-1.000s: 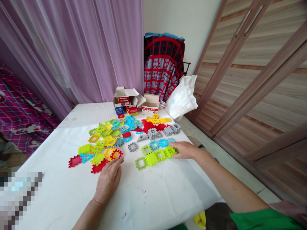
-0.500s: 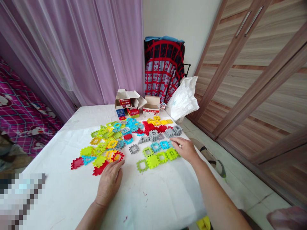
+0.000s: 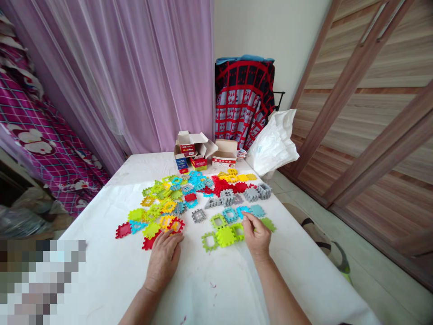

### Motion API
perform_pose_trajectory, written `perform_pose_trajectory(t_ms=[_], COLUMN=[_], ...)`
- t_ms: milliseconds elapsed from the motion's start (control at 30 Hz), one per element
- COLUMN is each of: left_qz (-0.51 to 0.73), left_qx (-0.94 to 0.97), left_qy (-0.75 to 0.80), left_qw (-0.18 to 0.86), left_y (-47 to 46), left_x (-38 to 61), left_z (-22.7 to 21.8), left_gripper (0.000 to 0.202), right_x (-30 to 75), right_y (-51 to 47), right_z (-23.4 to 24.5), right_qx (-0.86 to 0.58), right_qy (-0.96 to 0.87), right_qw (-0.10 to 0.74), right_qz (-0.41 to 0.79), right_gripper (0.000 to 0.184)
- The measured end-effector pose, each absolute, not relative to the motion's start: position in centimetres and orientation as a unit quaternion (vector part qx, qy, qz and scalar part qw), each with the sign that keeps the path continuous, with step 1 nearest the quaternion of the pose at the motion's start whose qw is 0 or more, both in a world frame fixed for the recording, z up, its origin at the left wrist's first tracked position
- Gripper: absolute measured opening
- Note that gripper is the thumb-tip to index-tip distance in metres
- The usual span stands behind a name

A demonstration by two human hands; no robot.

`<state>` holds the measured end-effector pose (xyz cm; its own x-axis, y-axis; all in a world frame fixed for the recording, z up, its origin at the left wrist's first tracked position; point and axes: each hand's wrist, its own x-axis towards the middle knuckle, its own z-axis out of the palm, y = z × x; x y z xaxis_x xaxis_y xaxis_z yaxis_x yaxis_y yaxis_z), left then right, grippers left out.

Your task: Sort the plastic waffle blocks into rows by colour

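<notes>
My left hand (image 3: 164,256) lies flat on the tablecloth, fingers stretched out against a red solid tile (image 3: 148,243) and a red frame tile (image 3: 177,224). Over the right-hand group of toothed plastic tiles is my right hand (image 3: 257,235), its fingers curled and pressed together. What its fingertips hold, if anything, is hidden. A bright blue tile (image 3: 242,211) lies just beyond them, with a light blue solid tile (image 3: 257,210) to its right. Green tiles, among them a solid one (image 3: 225,236) and a frame (image 3: 209,242), are left of this hand; another green tile (image 3: 269,224) is partly covered by it.
A mixed heap of green, yellow and blue tiles (image 3: 158,193) spreads on the white table (image 3: 111,271). Red tiles (image 3: 221,185) and grey stacked tiles (image 3: 227,197) lie further back. Opened cardboard boxes (image 3: 223,155) and a white plastic bag (image 3: 272,144) stand at the far edge.
My right hand has moved left and nearer, from the right end of the blue row to over the green tiles, its fingers more curled. The view has turned slightly left. My left hand stays by the red tiles.
</notes>
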<state>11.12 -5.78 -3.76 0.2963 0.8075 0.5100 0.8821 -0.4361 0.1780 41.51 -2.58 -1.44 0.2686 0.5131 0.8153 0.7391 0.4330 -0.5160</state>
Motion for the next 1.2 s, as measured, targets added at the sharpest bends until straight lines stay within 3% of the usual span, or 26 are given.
perform_pose_trajectory(t_ms=[767,1000,1200], left_qz=[-0.229,-0.166,-0.037], left_qx=[-0.791,-0.856,-0.891], left_qy=[-0.563,-0.486,-0.451], left_qw=[0.072,0.051,0.033], left_y=[-5.6,3.8,13.0], left_x=[11.8,14.9,18.7], left_z=[-1.9,4.1,3.9], left_gripper=[0.028,0.03,0.038], right_x=[40.4,40.4,41.3], right_y=[-3.5,-3.9,-2.3], right_z=[-1.3,-1.1,1.3], right_qx=[-0.501,-0.498,-0.476], right_qy=[-0.635,-0.638,-0.688], right_qw=[0.587,0.587,0.548], right_qz=[-0.032,-0.023,-0.016], right_gripper=[0.019,0.018,0.016])
